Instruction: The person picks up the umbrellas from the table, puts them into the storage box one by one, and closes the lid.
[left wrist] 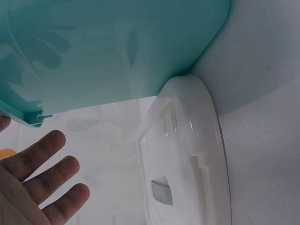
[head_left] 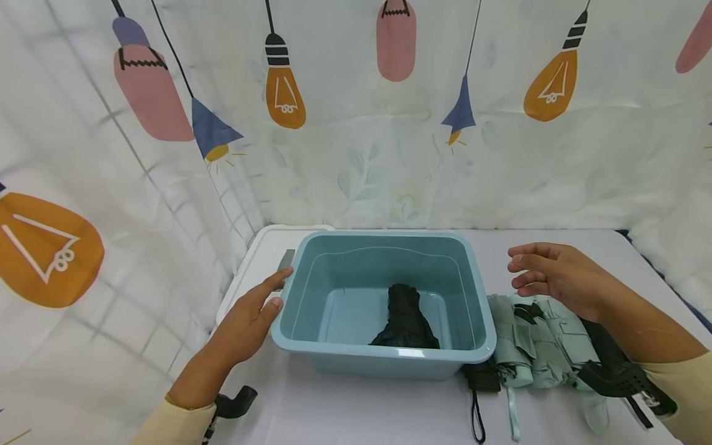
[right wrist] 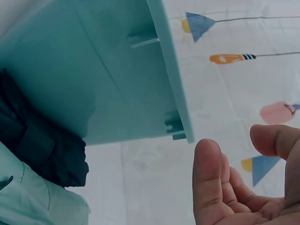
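A blue-green plastic bin stands in the middle of the table, with a black folded umbrella lying inside it. At the bin's left rim is my left hand, its index finger and thumb touching or very near the edge and the other fingers extended below the rim. To the right of the bin, my right hand hovers with loosely bent fingers and nothing in it. Pale green folded umbrellas lie beneath that hand, and black folded umbrellas lie at either side of them.
Behind the bin's left side lies a white plastic lid or box with a grey latch. A printed curtain hangs behind and to the left of the table. Wrist straps from the umbrellas trail toward the front.
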Motion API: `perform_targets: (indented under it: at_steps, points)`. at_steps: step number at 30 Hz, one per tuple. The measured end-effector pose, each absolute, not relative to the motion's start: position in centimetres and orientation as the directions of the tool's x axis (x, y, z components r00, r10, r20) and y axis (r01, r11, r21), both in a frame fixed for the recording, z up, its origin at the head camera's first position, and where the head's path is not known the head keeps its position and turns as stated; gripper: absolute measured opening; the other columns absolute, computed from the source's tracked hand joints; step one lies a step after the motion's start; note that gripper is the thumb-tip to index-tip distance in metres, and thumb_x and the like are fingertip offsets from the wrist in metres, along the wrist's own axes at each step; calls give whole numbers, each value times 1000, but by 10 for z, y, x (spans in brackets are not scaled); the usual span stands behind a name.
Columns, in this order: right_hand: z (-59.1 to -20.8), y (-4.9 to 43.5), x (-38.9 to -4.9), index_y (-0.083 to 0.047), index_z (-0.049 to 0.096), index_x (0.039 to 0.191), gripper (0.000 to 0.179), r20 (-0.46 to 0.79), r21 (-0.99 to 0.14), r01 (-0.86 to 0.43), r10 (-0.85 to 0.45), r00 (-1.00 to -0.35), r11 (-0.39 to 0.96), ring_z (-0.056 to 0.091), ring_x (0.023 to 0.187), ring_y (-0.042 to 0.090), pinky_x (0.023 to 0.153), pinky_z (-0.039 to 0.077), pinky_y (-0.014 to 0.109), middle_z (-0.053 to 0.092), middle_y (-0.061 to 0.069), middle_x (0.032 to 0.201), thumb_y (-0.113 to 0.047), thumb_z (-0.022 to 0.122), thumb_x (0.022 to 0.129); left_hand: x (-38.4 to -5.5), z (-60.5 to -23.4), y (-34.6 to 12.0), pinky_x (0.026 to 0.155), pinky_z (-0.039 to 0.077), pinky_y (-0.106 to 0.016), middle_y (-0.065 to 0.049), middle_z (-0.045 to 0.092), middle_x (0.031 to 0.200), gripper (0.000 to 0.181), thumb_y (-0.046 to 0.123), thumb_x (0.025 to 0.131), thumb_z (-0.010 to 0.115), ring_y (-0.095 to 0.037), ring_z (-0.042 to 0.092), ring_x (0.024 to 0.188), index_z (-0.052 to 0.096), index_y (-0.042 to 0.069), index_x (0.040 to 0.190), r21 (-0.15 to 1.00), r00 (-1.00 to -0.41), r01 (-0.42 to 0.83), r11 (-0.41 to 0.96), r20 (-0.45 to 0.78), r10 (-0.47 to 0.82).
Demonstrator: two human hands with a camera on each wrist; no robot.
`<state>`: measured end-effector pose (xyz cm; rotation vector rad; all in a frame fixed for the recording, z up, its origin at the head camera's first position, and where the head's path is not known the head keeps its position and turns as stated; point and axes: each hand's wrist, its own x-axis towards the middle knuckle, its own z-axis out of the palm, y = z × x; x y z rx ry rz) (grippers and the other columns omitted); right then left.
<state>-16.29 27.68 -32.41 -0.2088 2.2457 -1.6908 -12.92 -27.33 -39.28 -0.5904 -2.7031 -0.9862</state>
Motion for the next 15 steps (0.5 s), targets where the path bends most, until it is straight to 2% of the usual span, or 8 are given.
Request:
perform_targets:
  at_steps: [15]
  points:
    - [-334,297,-161,10,36,146,50,-195,-936,84,-304,-933,342,70,100,23,83,57,34,63,5,117,-23,48,111,-129,-392,-272,95,41,-71,-17,59,138,51,21,110,44,-42,55,126,37,25,160,564,-895,441,698,335,295]
